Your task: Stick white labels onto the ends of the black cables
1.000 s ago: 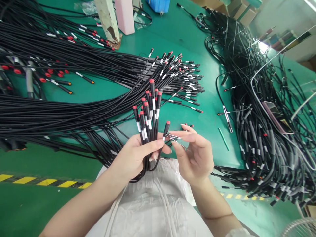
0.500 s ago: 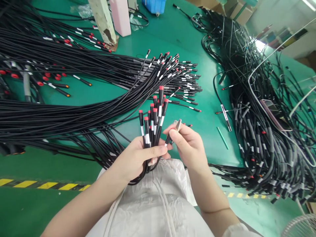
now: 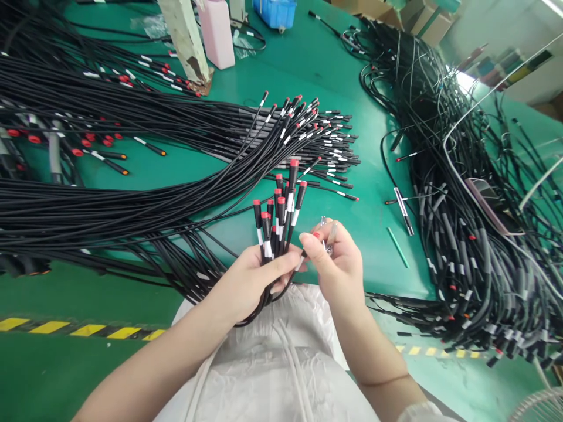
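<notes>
My left hand [image 3: 250,281] is closed round a bunch of black cables with red caps and white labels [image 3: 279,214], held upright above my lap. My right hand [image 3: 336,261] is closed right beside it, thumb and fingers pinching a small metal tool [image 3: 326,233] and touching the rightmost cable of the bunch. The tool's tip pokes out above my fingers. The cables in the bunch loop down under my left palm and run off to the left.
A wide fan of the same black cables [image 3: 185,129] lies across the green table [image 3: 365,193]. A tangled heap of cables [image 3: 466,223] fills the right side. A green stick [image 3: 398,246], a pink block [image 3: 217,32] and a blue box [image 3: 277,12] lie further off.
My right hand has closed from spread fingers into a pinch and drawn in against the bunch. The single cable that stood apart now sits with the rest of the bunch.
</notes>
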Available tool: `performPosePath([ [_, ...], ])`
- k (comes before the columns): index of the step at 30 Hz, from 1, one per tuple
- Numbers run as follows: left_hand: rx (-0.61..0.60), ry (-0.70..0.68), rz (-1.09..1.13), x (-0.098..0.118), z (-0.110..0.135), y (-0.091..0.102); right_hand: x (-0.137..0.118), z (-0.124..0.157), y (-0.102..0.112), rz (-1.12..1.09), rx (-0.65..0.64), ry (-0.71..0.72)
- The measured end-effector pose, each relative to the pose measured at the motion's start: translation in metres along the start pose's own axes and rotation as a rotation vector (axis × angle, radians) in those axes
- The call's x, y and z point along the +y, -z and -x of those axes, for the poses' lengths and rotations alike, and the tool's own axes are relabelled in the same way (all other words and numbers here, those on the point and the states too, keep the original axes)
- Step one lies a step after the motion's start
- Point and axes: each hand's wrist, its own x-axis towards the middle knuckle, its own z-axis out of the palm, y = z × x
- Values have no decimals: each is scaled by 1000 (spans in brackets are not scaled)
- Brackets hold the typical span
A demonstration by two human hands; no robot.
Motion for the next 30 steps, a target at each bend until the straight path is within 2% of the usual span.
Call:
performPosePath([
  [3, 30, -56, 118, 3, -1, -1, 2, -5, 12, 131, 145, -19],
  [6, 22, -50, 130, 4, -1, 0, 1, -5, 21, 297, 250, 38],
  [8, 9, -12, 107, 2, 0, 1, -3, -4, 22, 344, 179, 90],
  [12, 20, 14, 72, -2, 0, 2, -8, -2, 15, 250, -167, 98],
  [17, 121, -121, 144, 4, -4, 2, -9, 0, 11, 126, -272, 80],
  [23, 75, -84, 169, 12, -3, 2, -7, 8, 11, 100, -506, 86],
  [26, 92, -80, 159, 12, -2, 0, -6, 9, 12, 144, -550, 75],
  [28, 118, -81, 163, 12, -2, -1, -6, 9, 16, 192, -490, 78],
  [30, 140, -71, 167, 12, 0, -2, -5, 9, 22, 229, -377, 85],
])
